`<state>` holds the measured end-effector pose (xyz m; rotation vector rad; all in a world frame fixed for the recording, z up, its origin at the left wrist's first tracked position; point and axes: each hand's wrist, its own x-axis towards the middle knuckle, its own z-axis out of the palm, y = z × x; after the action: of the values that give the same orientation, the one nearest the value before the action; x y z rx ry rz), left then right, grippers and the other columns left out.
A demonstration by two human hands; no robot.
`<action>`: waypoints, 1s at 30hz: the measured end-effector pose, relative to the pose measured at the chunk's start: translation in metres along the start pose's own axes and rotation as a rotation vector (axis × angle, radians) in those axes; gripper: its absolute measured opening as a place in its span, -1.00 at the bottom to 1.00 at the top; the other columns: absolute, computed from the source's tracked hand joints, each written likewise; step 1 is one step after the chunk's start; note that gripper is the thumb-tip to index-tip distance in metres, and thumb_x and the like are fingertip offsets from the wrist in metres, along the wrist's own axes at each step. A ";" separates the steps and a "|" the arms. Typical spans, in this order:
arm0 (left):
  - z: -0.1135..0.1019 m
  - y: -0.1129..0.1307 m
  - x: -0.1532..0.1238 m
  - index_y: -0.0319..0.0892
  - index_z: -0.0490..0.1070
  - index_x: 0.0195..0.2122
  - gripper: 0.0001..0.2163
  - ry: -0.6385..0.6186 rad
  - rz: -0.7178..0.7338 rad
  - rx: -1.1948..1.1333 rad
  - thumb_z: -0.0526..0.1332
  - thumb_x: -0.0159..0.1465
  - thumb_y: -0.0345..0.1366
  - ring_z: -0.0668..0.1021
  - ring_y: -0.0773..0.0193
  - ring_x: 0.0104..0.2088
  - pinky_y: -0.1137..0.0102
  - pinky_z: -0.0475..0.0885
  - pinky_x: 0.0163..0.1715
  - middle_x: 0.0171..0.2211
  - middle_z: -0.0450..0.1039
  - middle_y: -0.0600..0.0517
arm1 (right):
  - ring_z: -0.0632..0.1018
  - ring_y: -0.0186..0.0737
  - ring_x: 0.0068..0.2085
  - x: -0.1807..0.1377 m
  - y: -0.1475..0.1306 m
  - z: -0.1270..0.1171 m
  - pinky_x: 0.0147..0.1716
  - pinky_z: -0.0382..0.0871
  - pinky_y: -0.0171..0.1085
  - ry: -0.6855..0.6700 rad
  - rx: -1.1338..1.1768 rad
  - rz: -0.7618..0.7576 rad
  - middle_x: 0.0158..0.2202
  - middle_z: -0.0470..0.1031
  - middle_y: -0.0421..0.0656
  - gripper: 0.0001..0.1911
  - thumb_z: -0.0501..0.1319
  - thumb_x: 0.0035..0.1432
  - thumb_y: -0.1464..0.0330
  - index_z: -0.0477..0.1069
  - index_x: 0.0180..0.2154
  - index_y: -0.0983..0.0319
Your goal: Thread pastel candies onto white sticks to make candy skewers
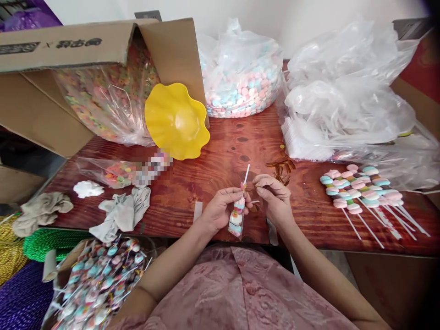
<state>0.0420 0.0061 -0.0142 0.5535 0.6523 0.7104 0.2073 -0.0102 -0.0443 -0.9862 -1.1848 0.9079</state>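
Reddish-brown wood grain runs across the desk (227, 142), which stands against a white wall (206, 11). Near its front edge, the left hand (220, 208) pinches a wrapped marshmallow stick (236, 219) close to the wrapper's neck, so the pastel pieces hang below the fingers and the white stick pokes out above them. Just beside that neck, the right hand (278, 201) has its thumb and forefinger drawn close together; whether something thin is caught between them is too small to tell.

Just beyond the right fingers lie loose gold-brown strips (282, 169). Well to the right of them, unwrapped marshmallow skewers (364, 188) rest in a cluster, with a pile of clear plastic bags (343, 110) behind. Straight ahead of the fingers, at the back, sits a big bag of marshmallows (244, 89). Ahead and to the left, a yellow scalloped bowl (178, 121) leans by an open cardboard box (175, 50) holding a bag of colourful candy (106, 105). Left of the fingers are a small candy bag (118, 173) and a crumpled grey cloth (120, 213); lower left, a heap of wrapped sticks (106, 279) fills a container.
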 end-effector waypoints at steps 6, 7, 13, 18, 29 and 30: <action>-0.001 -0.003 -0.014 -0.28 0.51 -0.47 -0.80 0.043 0.164 0.429 0.40 0.02 -0.23 0.36 0.50 -0.58 0.55 0.22 -0.55 -0.57 0.40 0.10 | 0.55 -0.11 -0.04 0.004 -0.030 -0.039 -0.01 0.41 -0.10 -0.316 -0.099 0.131 -0.06 0.56 -0.08 -0.77 0.20 0.24 0.19 0.57 -0.20 0.14; 0.000 -0.003 -0.015 -0.28 0.51 -0.48 -0.81 0.034 0.175 0.474 0.38 0.03 -0.24 0.34 0.50 -0.58 0.54 0.20 -0.54 -0.59 0.38 0.11 | 0.55 -0.11 -0.03 0.008 -0.035 -0.041 0.02 0.40 -0.09 -0.394 -0.185 0.120 -0.07 0.57 -0.09 -0.75 0.19 0.25 0.18 0.59 -0.20 0.14; 0.009 -0.009 -0.018 -0.27 0.48 -0.53 -0.82 0.047 0.138 0.497 0.35 0.00 -0.23 0.31 0.49 -0.61 0.51 0.16 -0.57 -0.62 0.33 0.11 | 0.58 -0.22 -0.33 0.014 -0.035 -0.026 -0.25 0.47 -0.23 -0.619 -0.240 0.200 -0.38 0.62 -0.17 -0.78 0.25 0.15 0.22 0.61 -0.36 0.20; 0.006 -0.016 -0.017 -0.28 0.50 -0.48 -0.77 0.103 0.069 0.401 0.39 -0.03 -0.20 0.40 0.48 -0.59 0.54 0.27 -0.55 -0.57 0.43 0.06 | 0.54 -0.26 -0.42 0.001 -0.025 -0.030 -0.39 0.42 -0.29 -0.614 -0.210 0.309 -0.46 0.58 -0.20 -0.80 0.24 0.10 0.26 0.58 -0.43 0.22; 0.004 -0.023 -0.006 -0.25 0.39 -0.55 -0.72 0.198 0.085 0.263 0.40 -0.04 -0.15 0.39 0.47 -0.69 0.52 0.32 -0.65 -0.63 0.35 0.15 | 0.44 -0.23 -0.40 -0.033 -0.026 -0.003 -0.33 0.33 -0.19 -0.154 -0.717 -0.431 -0.46 0.51 -0.16 -0.74 0.13 0.23 0.47 0.57 -0.17 0.16; 0.005 -0.024 -0.006 -0.25 0.37 -0.59 -0.71 0.204 0.103 0.262 0.40 -0.03 -0.16 0.38 0.48 -0.69 0.52 0.31 -0.65 -0.64 0.33 0.15 | 0.44 -0.23 -0.40 -0.033 -0.022 0.000 -0.33 0.32 -0.19 -0.173 -0.759 -0.457 -0.47 0.50 -0.15 -0.71 0.10 0.24 0.49 0.57 -0.15 0.18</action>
<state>0.0518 -0.0148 -0.0239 0.7661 0.9199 0.7898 0.2033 -0.0477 -0.0338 -1.1606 -1.8726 0.1588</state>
